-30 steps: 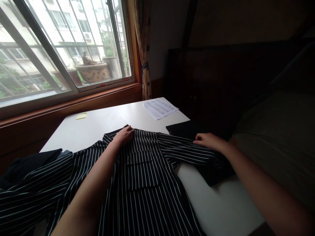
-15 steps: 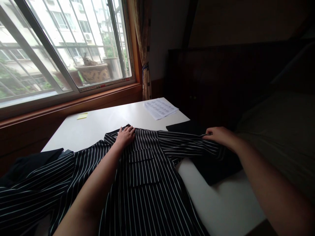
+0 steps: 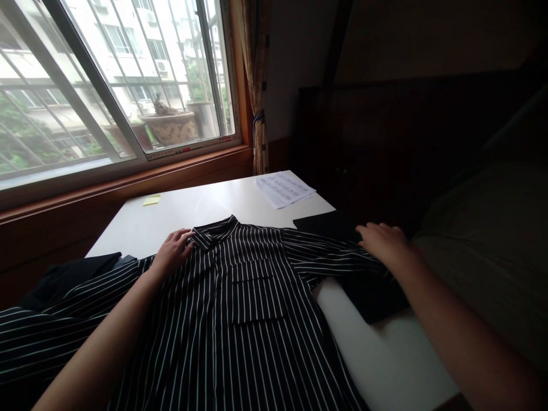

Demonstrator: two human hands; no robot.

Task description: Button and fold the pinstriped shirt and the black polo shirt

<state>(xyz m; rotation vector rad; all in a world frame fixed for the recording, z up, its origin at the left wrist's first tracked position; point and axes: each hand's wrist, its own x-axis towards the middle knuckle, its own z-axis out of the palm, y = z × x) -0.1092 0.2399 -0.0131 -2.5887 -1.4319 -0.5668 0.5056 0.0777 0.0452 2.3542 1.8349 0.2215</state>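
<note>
A black shirt with white stripes is spread on a white table, its collar toward the window and its chest pocket facing up. My left hand rests at the shoulder beside the collar, fingers extended and touching the cloth. Over the outer part of the right-hand sleeve is my right hand, fingers loosely bent and apart, with no cloth seen pinched between them. The sleeve's end is hard to make out in shadow against dark folded cloth.
The white table carries printed sheets at its far right corner and a yellow sticky note at far left. Another dark garment lies at the left edge. A barred window and tied curtain stand behind.
My left hand has moved left from the collar and upper chest to the shoulder, uncovering the collar. My right hand has loosened from the sleeve edge it pinched, and the sleeve lies lower.
</note>
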